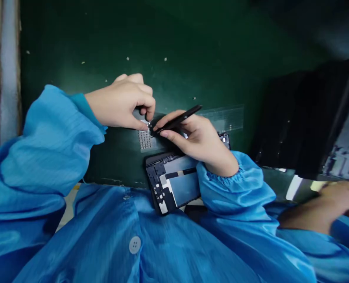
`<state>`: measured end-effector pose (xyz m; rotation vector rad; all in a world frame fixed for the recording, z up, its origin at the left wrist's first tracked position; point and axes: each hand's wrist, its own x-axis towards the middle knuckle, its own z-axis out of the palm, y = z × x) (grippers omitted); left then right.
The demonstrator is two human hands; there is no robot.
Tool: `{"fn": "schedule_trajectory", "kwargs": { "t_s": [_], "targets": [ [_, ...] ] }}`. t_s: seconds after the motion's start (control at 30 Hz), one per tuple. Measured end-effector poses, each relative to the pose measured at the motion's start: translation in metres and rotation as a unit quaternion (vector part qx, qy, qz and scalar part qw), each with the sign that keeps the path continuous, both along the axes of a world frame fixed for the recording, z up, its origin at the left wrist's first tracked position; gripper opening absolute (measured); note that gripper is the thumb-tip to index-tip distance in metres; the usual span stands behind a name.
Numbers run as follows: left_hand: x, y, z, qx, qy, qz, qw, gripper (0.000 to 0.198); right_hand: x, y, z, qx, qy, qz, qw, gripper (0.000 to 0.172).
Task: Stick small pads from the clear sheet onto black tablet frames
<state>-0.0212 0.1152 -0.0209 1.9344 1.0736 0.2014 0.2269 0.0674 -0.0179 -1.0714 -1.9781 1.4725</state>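
Note:
My left hand (pixel 130 102) is closed, its thumb and index finger pinching the upper edge of a clear sheet with rows of small grey pads (pixel 145 140). In my right hand (pixel 194 135) is a slim black pair of tweezers (pixel 178 120), held like a pen. The tips point down at the sheet, close to my left fingertips. Whether a pad is between them is too small to tell. Below my right wrist lies an opened phone-like device (pixel 174 181) with its inside parts showing, tilted near the table's front edge. My right sleeve covers its right end.
A clear plastic strip (pixel 224 118) lies on the green table (pixel 192 39) behind my right hand. Another device part (pixel 225 139) shows beside my right wrist. Small white scraps dot the tabletop. Black bins (pixel 298 122) stand at right, near another person's arm (pixel 318 208).

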Motion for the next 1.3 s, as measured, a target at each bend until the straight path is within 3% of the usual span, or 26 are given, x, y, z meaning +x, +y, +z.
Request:
{"fn": "schedule_trajectory", "kwargs": {
  "t_s": [0.17,0.27,0.37,0.43,0.53,0.63,0.7,0.8,0.9,1.0,1.1,1.2,1.3],
  "targets": [
    [0.004,-0.002,0.009,-0.108,-0.031,0.073,0.991,0.013,-0.001,-0.002,0.003,0.007,-0.005,0.003,1.0,0.014],
    [0.005,-0.001,0.01,-0.16,-0.03,0.141,0.977,0.023,-0.003,0.006,0.006,0.029,-0.037,0.031,0.998,0.013],
    [0.006,-0.002,0.008,-0.173,-0.028,0.127,0.976,0.019,-0.002,0.009,0.011,0.002,-0.039,0.034,0.999,0.014],
    [0.006,-0.002,0.007,-0.142,-0.02,0.089,0.986,0.012,0.003,-0.002,0.016,-0.038,-0.008,-0.018,0.999,0.018],
    [0.005,-0.001,0.006,-0.09,-0.004,0.059,0.994,0.009,0.012,-0.046,0.022,-0.072,0.034,-0.17,0.982,0.014],
    [0.004,0.0,0.007,-0.049,0.017,0.038,0.998,0.015,0.015,-0.103,0.016,-0.049,0.032,-0.319,0.946,0.009],
    [0.003,0.001,0.008,-0.002,0.047,0.011,0.999,0.023,0.013,-0.131,0.005,-0.001,0.038,-0.358,0.933,0.013],
    [0.002,0.0,0.007,0.048,0.094,-0.013,0.994,0.03,0.008,-0.146,-0.012,0.068,0.056,-0.347,0.934,0.018],
    [-0.003,-0.001,0.002,0.093,0.097,-0.036,0.99,0.047,0.006,-0.142,-0.02,0.065,0.061,-0.342,0.935,0.022],
    [-0.01,0.0,-0.007,0.148,0.043,-0.069,0.986,0.072,0.007,-0.139,-0.017,0.095,0.044,-0.325,0.94,0.022],
    [-0.015,0.001,-0.012,0.153,0.021,-0.068,0.986,0.083,0.011,-0.132,-0.005,0.142,-0.002,-0.287,0.947,0.023],
    [-0.015,0.001,-0.012,0.15,0.027,-0.066,0.986,0.093,0.013,-0.108,0.011,0.118,-0.016,-0.234,0.965,0.021],
    [-0.012,0.0,-0.01,0.156,0.03,-0.067,0.985,0.095,0.009,-0.064,0.017,0.085,-0.02,-0.152,0.985,0.012]
  ]
}}
